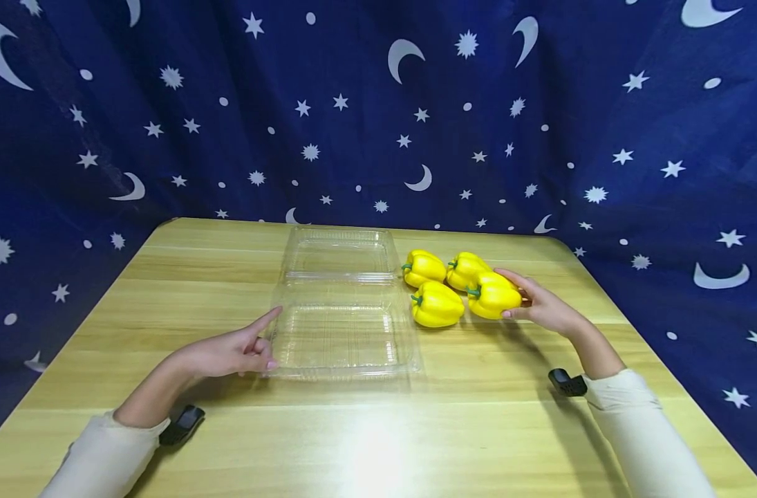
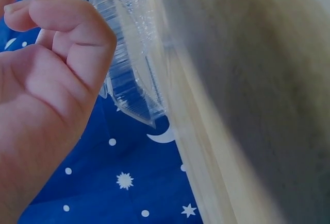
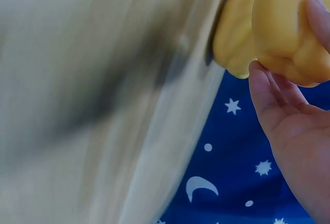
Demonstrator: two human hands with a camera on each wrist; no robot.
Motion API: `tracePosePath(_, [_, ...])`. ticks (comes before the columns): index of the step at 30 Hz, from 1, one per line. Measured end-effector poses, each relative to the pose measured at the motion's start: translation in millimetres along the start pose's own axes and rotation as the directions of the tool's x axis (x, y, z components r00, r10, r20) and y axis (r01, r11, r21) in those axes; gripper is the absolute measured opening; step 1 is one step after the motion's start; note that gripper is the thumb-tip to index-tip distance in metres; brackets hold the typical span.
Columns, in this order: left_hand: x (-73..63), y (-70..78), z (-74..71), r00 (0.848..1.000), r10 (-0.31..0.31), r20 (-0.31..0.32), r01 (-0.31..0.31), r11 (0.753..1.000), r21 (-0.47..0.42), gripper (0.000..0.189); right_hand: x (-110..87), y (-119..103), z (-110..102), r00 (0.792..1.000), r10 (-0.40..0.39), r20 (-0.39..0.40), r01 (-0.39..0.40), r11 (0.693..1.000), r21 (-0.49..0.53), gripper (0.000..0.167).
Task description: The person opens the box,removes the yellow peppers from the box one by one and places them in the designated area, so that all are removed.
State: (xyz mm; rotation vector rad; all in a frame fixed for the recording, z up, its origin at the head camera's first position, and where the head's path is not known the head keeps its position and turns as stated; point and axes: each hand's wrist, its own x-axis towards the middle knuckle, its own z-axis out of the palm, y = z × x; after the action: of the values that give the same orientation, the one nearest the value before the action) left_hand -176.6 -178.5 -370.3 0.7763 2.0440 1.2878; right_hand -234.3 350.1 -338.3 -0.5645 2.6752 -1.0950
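Observation:
In the head view, my right hand (image 1: 543, 304) holds a yellow bell pepper (image 1: 495, 296) between thumb and fingers at its right side. The right wrist view shows that pepper (image 3: 283, 33) between the thumb and the fingertips. More yellow bell peppers lie close by: one at the front (image 1: 437, 305), one at the back left (image 1: 424, 268) and one behind the held one (image 1: 466, 270). My left hand (image 1: 229, 351) is at the left rim of a clear plastic clamshell container (image 1: 341, 372), index finger extended and other fingers bent. Its lid (image 1: 341, 277) lies opened flat behind the base.
The wooden table (image 1: 229, 443) carries everything. A dark blue cloth (image 1: 353, 124) with white moons and stars hangs behind it and at the sides. Black wrist cameras sit below the left sleeve (image 1: 182, 424) and beside the right sleeve (image 1: 567, 382).

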Motion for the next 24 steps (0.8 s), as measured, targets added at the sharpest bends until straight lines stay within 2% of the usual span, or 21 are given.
tracePosePath(8, [-2.4,-1.7,-0.6,0.999,0.043,0.018,-0.043,0.999,-0.009,0.089,5.7,9.6,6.5,1.000,0.014,0.028,-0.013,1.000,-0.024,0.077])
tracePosePath(24, [-1.3,-1.9,-1.9,1.000,0.025,0.015,-0.026,1.000,0.014,0.090,9.5,18.4,18.5,0.997,0.035,0.069,-0.038,0.999,0.038,0.077])
